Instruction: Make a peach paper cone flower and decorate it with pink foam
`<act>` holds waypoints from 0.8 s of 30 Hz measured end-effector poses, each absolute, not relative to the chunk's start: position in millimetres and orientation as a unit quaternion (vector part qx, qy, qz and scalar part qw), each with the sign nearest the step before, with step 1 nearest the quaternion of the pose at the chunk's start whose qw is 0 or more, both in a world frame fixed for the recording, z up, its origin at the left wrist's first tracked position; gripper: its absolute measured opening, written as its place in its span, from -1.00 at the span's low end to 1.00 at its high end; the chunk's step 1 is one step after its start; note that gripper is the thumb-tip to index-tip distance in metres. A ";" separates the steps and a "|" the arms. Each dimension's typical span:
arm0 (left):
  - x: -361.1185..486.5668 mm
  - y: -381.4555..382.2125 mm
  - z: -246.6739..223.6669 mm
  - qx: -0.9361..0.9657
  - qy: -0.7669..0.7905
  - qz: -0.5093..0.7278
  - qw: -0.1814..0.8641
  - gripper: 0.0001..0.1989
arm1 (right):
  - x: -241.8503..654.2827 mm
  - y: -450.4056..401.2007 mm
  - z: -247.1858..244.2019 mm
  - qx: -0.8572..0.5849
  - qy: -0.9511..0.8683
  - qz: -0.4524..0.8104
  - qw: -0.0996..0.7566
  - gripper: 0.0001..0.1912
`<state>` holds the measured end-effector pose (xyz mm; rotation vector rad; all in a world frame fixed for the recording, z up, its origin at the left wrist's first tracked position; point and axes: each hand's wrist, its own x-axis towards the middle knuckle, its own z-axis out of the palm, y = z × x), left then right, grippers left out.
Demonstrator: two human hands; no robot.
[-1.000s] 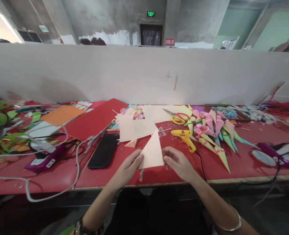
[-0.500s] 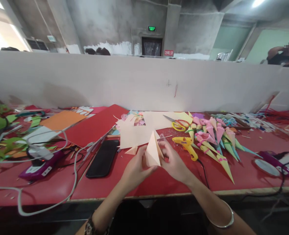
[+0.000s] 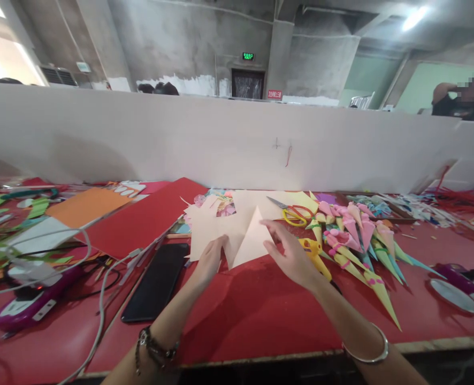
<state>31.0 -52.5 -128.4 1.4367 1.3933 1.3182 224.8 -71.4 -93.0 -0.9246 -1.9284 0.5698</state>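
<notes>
Centre of the frame, and there's the creased cream paper, its tip pointing up, lying in front of a larger cream sheet. The right hand reaches in from the lower right, thumb and forefinger spread apart, fingertips right at the paper's right edge; whether they actually touch, I can't tell. Over on the left side, the left hand sits by the sheet's lower edge, fingers close together and bent down; can't tell if they pinch anything. Just right of centre, a yellow glue gun peeks out behind the right hand, scissors above it, paper cones heaped farther right. Lower left of centre, a black phone lies flat.
</notes>
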 end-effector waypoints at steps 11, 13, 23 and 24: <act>25.0 -48.9 -114.6 0.617 0.483 0.453 0.425 -0.56 | 218.9 -58.1 -119.2 -0.355 -0.782 0.150 0.489 -0.77; 28.1 -50.5 -112.1 0.647 0.440 0.430 0.451 -0.48 | 218.5 -58.9 -118.9 -0.372 -0.736 0.222 0.521 -0.79; 39.1 -64.1 -121.6 0.672 0.463 0.420 0.397 -0.70 | 210.7 -63.2 -129.0 -0.362 -0.616 0.519 0.469 -0.84; 40.6 -64.5 -120.6 0.665 0.469 0.416 0.406 -0.69 | 210.3 -63.1 -129.5 -0.361 -0.607 0.529 0.471 -0.85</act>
